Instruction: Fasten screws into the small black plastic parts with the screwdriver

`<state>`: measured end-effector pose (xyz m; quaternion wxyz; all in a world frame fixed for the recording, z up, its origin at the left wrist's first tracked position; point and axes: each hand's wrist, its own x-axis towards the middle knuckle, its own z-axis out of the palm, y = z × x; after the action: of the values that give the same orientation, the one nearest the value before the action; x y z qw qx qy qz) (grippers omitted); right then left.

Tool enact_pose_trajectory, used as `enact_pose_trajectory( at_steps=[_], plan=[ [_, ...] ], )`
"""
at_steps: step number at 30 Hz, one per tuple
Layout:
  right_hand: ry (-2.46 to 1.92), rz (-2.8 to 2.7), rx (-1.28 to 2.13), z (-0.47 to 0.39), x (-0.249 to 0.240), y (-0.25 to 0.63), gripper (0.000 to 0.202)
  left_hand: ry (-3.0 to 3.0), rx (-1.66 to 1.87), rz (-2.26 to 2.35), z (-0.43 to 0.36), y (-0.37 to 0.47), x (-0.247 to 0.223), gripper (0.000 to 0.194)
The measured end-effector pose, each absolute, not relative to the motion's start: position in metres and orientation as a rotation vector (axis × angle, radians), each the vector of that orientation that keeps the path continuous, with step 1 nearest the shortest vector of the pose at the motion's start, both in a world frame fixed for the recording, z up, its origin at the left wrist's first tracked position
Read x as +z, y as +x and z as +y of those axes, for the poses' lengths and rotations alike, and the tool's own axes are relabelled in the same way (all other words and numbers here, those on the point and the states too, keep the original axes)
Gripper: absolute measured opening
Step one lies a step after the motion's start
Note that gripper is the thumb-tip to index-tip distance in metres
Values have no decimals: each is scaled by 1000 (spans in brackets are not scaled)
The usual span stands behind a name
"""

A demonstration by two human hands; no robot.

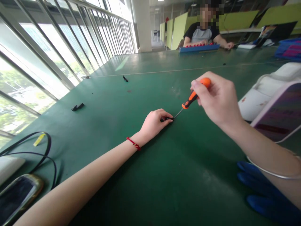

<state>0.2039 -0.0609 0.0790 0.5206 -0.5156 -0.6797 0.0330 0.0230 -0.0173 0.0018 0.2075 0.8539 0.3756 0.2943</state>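
Observation:
My left hand (pixel 155 123) rests on the green tabletop (pixel 141 175), its thumb and fingers closed on a small black part (pixel 168 118). Most of that part is hidden in the fingers, so its kind does not show. In my right hand (pixel 217 97) is a screwdriver (pixel 191 98) with an orange and black handle. It slants down to the left, and the tip of its thin shaft meets or nearly meets the right end of the black part. Two more small black pieces lie apart on the left, a nearer one (pixel 77 107) and a farther one (pixel 125 78).
At left are a phone (pixel 18 194), a black cable (pixel 50 141) and a railing (pixel 94 34). Blue gloves (pixel 265 188) and a white object (pixel 261 94) lie at right. Across the table sits a person (pixel 199 33) behind a blue tray (pixel 199 48).

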Motion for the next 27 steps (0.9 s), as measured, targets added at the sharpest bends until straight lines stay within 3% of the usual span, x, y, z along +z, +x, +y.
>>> enact_pose_trajectory(
  at_steps=[3,11,16,18,20,21,24,27],
  plan=[
    [-1235,-1625,-42,-61,86,195,34,2396,799,1074,-24,22,3,17],
    [-1453,-2026,25,-49,122,183,4,2392,840,1142,-24,21,2,13],
    [-1551,-2133,-4,-44,138,181,40,2303,783,1114,-17,20,1,14],
    [-1525,-2133,10,-42,137,185,31,2299,756,1097,-16,19,2,15],
    [-1460,-2115,56,-38,132,191,6,2299,718,1068,-14,17,4,16],
    [-1429,-2101,69,-36,130,194,6,2297,705,1058,-14,16,5,17],
    [-1401,-2092,61,-33,124,196,14,2282,714,1055,-13,14,5,17],
    [-1431,-2087,29,-34,122,193,38,2266,732,1065,-12,14,4,13]
  ],
)
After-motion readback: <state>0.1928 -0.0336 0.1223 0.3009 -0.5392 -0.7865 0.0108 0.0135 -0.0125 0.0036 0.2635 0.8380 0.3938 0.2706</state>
